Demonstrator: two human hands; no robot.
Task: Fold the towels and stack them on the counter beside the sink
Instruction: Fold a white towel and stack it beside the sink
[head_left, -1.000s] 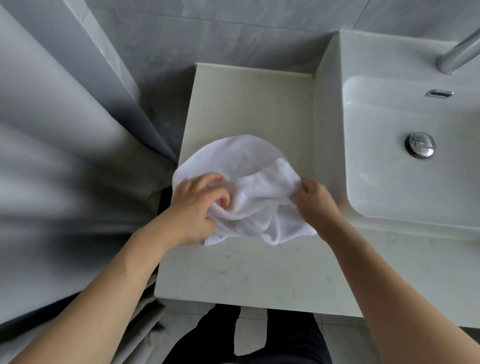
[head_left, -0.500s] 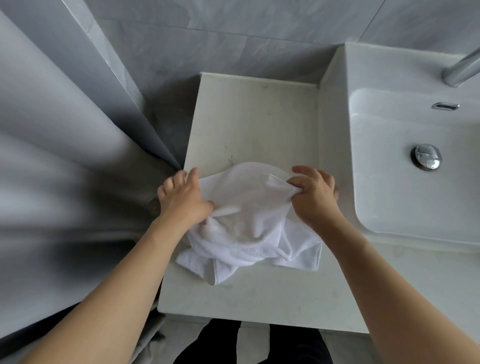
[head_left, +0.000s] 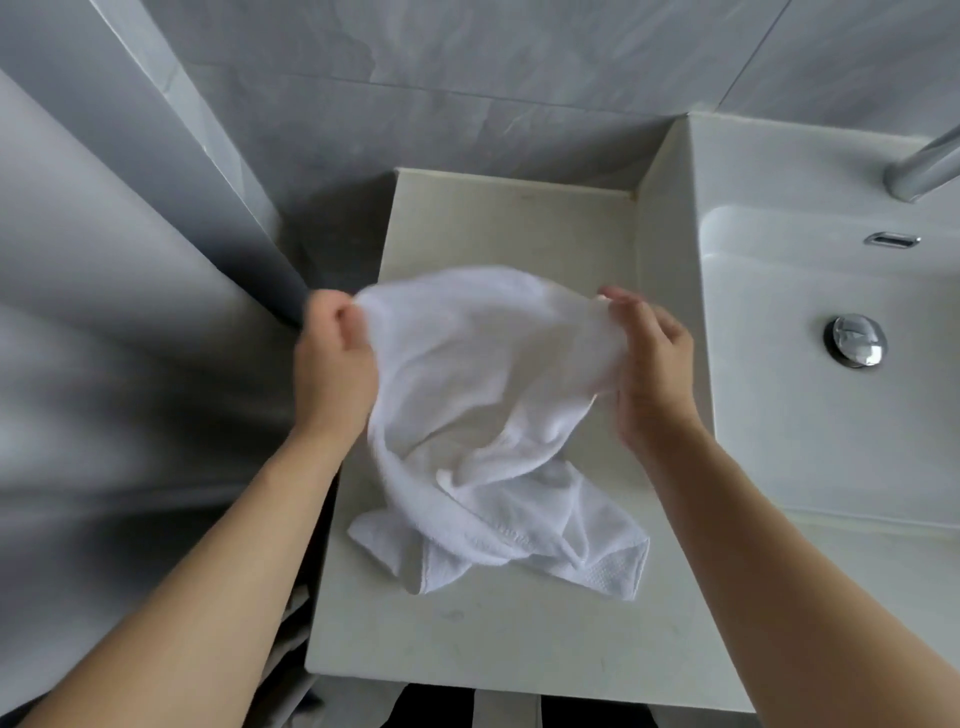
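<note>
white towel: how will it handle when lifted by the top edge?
The white towel is likely floppy: between the left hand and right hand it sags, its lower part bunched on the counter. Probably light, since finger grips hold it. Unlikely to slip.

towel (head_left: 493, 415) on counter (head_left: 519, 634), sink (head_left: 831, 415) to its right.

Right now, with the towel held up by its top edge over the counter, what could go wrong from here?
1. The white towel is still bunched and twisted, its lower part crumpled on the counter, so any fold may come out uneven.
2. The left hand holds it over the counter's left edge; if that grip slips, that side could drop off.
3. The right hand pinches only a corner, next to the sink.
</note>
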